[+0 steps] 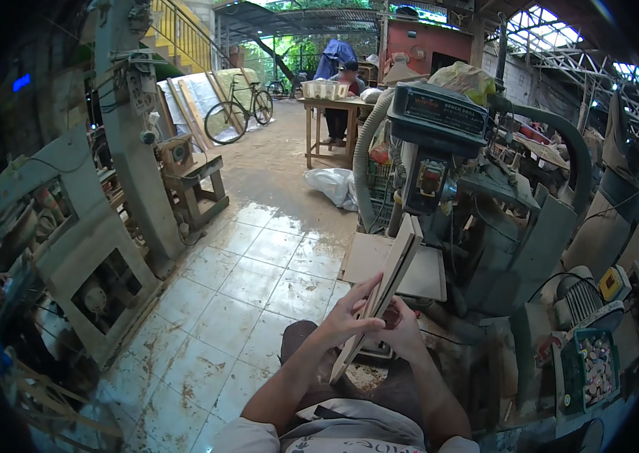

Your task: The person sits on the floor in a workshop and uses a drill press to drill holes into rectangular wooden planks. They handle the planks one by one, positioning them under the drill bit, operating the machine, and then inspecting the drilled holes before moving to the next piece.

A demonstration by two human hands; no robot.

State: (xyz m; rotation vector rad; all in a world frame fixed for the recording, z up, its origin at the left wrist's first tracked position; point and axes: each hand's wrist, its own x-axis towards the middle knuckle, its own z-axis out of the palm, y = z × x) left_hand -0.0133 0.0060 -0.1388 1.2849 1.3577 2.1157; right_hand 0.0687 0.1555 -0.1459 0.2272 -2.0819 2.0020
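A long, narrow wooden board stands tilted on end above my lap, with a dark groove or gap running along its edge. My left hand grips it at the middle from the left, fingers along its face and thumb across the front. On the other side my right hand is closed around the same stretch of the board, its fingers partly hidden. A small dark reddish-brown patch shows between the hands; I cannot tell what it is. The board's lower end hangs between my knees.
A bench drill stands ahead on the right, a pale flat panel at its base. A green crate of small pieces sits at lower right. Dusty machines line the left. Farther off, a person sits behind a wooden table, near a bicycle.
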